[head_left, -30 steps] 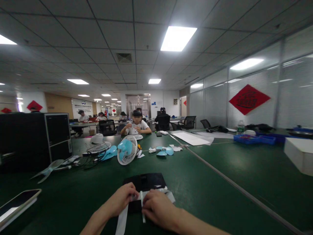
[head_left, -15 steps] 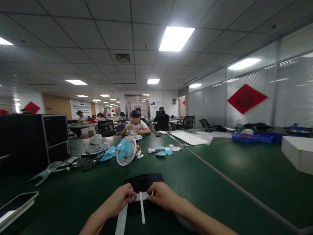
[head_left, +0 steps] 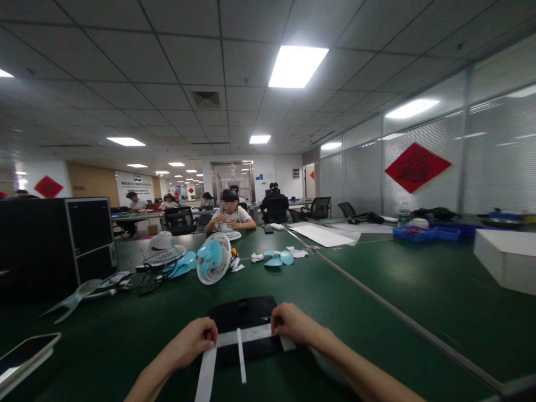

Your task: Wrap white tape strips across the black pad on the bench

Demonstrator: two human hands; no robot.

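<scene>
A flat black piece point(head_left: 247, 310) lies on the green table in front of me. A wide white strip point(head_left: 245, 335) runs crosswise over it. My left hand point(head_left: 196, 339) has its fingers closed at the strip's left end, where a long white length point(head_left: 206, 374) hangs down toward me. At the right end my right hand point(head_left: 293, 324) pinches the strip, and a short white tail point(head_left: 288, 343) shows below those fingers. A narrow white strip point(head_left: 242, 357) lies lengthwise across the middle, over the wide one. The fingertips of both hands are partly hidden.
A white fan cage with blue blades point(head_left: 214, 258) stands beyond my hands, beside loose blue blades point(head_left: 278, 258). A phone point(head_left: 27, 354) lies at the left, near a black computer case point(head_left: 92, 240). A white box point(head_left: 506, 259) sits at right. A person point(head_left: 230, 218) sits opposite.
My hands have moved apart, the left one leftward and the right one rightward and slightly up. More of the wide white strip now shows between them, lying straight across the black piece.
</scene>
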